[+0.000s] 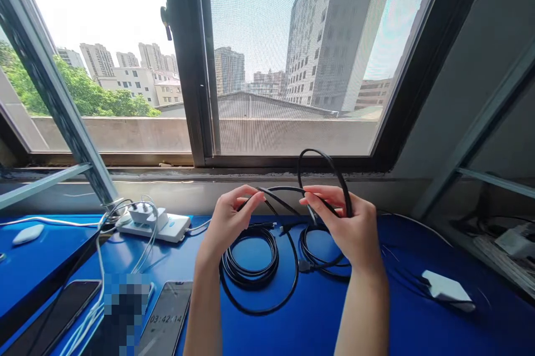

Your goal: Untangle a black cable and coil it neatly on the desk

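A black cable (288, 190) runs between my two raised hands above the blue tabletop. My left hand (234, 212) pinches it between thumb and fingertips. In my right hand (349, 219) the fingers are closed around the same cable, and a loop of it arches up above them. Part of the cable hangs down and curves across the table between my forearms. Below my left hand lies a coiled black cable (251, 283). A second black coil (311, 247) rests beneath my right hand, partly hidden by it, with a dark plug (307, 266) beside it.
On the left, a white power strip (175, 228) holds adapters and tangled white cords. Phones (165, 317) lie at the front left, and a white mouse (28, 234) sits farther left. A white box (448, 290) is at the right. A window (292, 162) stands behind the blue table (267, 336).
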The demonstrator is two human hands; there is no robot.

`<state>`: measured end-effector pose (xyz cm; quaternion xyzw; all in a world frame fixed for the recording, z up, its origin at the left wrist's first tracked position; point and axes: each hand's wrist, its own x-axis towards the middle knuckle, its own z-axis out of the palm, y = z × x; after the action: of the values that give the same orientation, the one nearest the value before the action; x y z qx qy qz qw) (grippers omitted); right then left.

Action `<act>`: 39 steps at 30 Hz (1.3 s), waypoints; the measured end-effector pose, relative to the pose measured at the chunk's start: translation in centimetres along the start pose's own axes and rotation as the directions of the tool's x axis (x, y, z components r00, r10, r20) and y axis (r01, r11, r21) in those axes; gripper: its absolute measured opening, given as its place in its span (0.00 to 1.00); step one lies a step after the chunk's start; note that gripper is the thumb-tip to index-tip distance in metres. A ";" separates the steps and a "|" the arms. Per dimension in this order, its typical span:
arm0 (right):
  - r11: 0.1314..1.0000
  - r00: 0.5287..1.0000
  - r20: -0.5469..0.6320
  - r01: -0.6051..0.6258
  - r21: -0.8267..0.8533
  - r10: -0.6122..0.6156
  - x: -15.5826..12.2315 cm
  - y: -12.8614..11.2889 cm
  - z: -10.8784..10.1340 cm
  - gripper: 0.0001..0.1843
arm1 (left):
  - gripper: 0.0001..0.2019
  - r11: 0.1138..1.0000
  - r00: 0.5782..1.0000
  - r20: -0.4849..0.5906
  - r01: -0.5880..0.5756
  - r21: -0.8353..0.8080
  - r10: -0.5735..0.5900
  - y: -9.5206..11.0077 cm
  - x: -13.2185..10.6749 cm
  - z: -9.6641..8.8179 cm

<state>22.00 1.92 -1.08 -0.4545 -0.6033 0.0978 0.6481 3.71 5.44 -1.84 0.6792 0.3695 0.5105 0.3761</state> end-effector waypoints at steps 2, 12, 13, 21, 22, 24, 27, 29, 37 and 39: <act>1.000 0.999 0.045 0.000 -0.008 0.000 0.0 0.1 0.2 0.14 | 0.17 0.998 0.998 -0.035 -0.055 -0.016 0.054 0.3 0.0 0.5; 0.987 0.983 0.176 0.081 -0.140 -0.055 -0.2 -0.3 0.3 0.18 | 0.10 0.986 0.979 -0.115 -0.166 0.028 0.168 0.7 -0.3 1.6; 0.985 0.987 0.148 0.081 -0.150 -0.058 -0.2 -0.2 0.4 0.16 | 0.10 0.985 0.979 -0.107 -0.171 0.028 0.173 0.8 -0.3 1.7; 0.977 0.974 -0.088 -0.209 0.035 0.211 0.3 0.7 0.8 0.22 | 0.12 0.984 0.989 -0.026 -0.151 -0.095 0.149 1.4 -0.6 1.5; 0.961 0.952 -0.142 -0.260 0.093 0.271 0.5 0.8 0.7 0.22 | 0.13 0.980 0.989 -0.055 -0.141 -0.137 0.135 1.3 -0.6 1.3; 0.916 0.890 -0.241 -0.340 0.212 0.386 0.9 1.0 0.2 0.23 | 0.15 0.966 0.982 -0.156 -0.137 -0.218 0.104 1.2 -0.5 0.6; 0.842 0.801 -0.300 -0.417 0.342 0.519 1.3 1.4 -1.1 0.25 | 0.19 0.935 0.932 -0.358 -0.180 -0.306 0.063 0.8 -0.2 -0.8; 0.808 0.764 -0.309 -0.441 0.391 0.567 1.3 1.6 -1.9 0.26 | 0.20 0.907 0.876 -0.482 -0.227 -0.355 0.031 0.6 0.0 -1.5; 0.837 0.764 -0.379 -0.375 0.398 0.522 1.2 1.6 -1.7 0.29 | 0.11 0.760 0.655 -0.748 -0.432 -0.485 -0.105 1.4 0.3 -1.1; 0.862 0.806 -0.347 -0.361 0.355 0.480 1.2 1.6 -1.2 0.29 | 0.12 0.734 0.651 -0.755 -0.476 -0.484 -0.075 1.5 0.3 -0.7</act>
<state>24.05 3.02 -1.24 -0.4945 -0.3113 0.2210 0.7809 3.23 5.15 -0.24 0.2812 0.2045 0.8733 0.3413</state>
